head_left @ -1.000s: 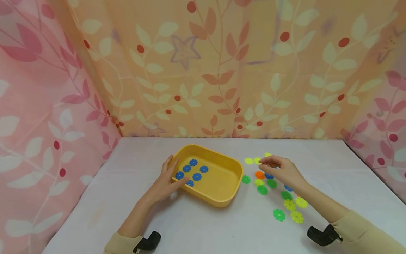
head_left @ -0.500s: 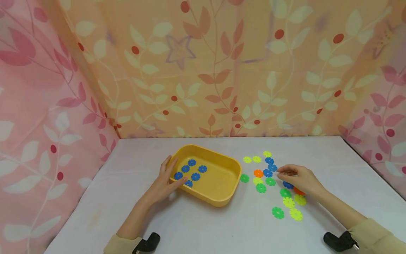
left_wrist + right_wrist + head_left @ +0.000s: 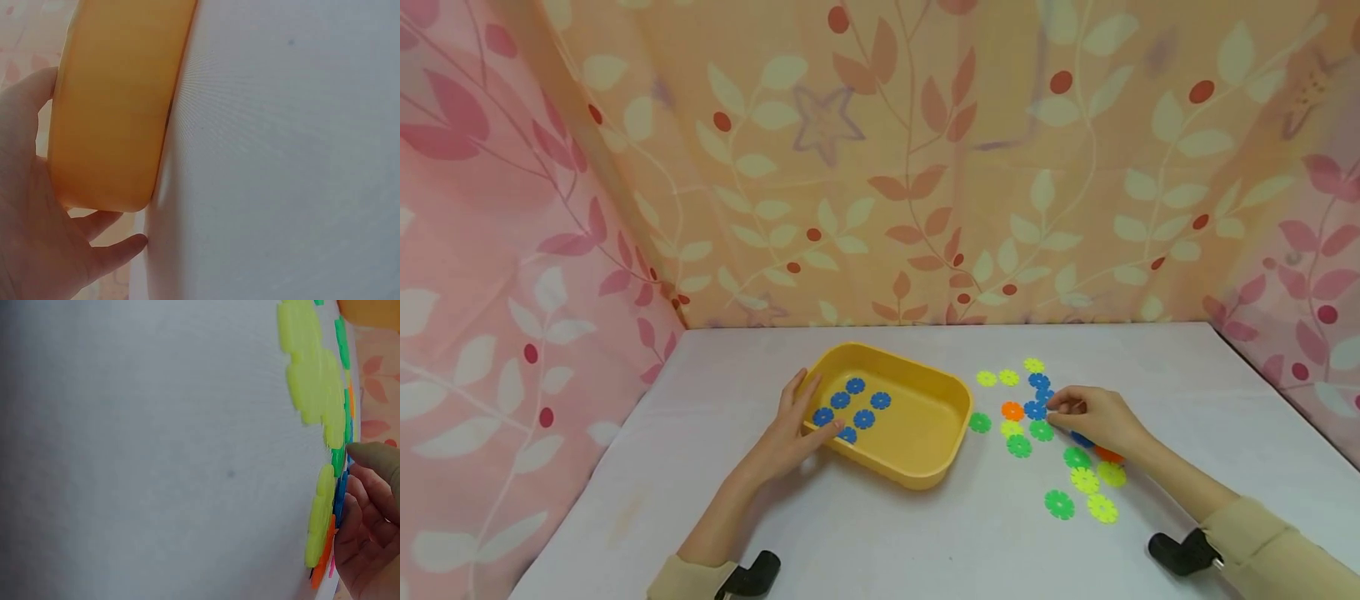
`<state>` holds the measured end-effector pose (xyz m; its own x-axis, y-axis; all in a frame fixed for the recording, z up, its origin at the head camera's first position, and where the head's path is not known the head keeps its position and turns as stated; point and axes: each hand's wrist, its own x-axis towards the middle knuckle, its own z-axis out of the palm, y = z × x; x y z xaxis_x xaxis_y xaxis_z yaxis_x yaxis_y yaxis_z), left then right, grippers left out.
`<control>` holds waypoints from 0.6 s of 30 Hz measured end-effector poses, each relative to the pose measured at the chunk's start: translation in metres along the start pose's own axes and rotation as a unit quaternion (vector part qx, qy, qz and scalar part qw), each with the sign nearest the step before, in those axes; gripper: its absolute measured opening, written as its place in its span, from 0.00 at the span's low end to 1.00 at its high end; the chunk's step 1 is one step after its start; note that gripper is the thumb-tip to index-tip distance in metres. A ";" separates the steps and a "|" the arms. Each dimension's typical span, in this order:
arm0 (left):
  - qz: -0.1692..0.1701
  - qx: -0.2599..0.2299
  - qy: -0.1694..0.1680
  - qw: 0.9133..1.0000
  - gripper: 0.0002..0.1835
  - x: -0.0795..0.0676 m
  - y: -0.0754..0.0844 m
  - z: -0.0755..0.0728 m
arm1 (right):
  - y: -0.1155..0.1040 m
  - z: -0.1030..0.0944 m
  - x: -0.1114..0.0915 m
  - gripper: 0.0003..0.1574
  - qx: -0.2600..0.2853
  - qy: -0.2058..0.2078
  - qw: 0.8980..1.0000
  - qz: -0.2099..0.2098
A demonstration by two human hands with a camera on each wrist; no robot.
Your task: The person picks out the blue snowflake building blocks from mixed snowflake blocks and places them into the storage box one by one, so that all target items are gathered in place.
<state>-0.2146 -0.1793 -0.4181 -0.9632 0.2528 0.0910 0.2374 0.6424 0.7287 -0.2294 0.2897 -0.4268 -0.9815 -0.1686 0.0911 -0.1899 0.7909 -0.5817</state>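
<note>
Yellow plastic tray (image 3: 917,421) on white worktop (image 3: 925,542), six blue notched discs (image 3: 864,419) inside. Left hand (image 3: 787,435): fingers spread, touching tray's left end. Right hand (image 3: 1093,414): fingers bent, tips at loose blue discs (image 3: 1039,381) beyond tray; grip impossible to tell.

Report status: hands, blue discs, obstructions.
Left hand holds yellow tray. Right hand at blue discs outside it, grip unclear. Six blue discs visible inside. Orange and green discs close by.
</note>
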 end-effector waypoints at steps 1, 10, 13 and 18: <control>0.000 0.000 0.000 1.000 0.50 0.000 0.000 0.000 | 0.000 0.000 0.001 0.14 0.000 0.001 1.000 -0.002; -0.004 0.001 0.000 1.000 0.49 -0.001 0.001 0.000 | -0.002 0.000 0.003 0.14 0.000 -0.008 1.000 -0.001; -0.004 0.002 -0.001 1.000 0.49 -0.001 0.001 0.000 | -0.002 0.001 0.003 0.13 0.000 -0.007 1.000 0.002; -0.003 0.000 0.000 1.000 0.50 -0.001 0.001 0.000 | -0.004 0.000 0.003 0.15 -0.001 -0.008 1.000 0.004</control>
<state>-0.2134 -0.1791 -0.4170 -0.9649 0.2481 0.0865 0.2309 0.6438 0.7296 -0.2319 0.2862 -0.4246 -0.9825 -0.1711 0.0730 -0.1813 0.7936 -0.5808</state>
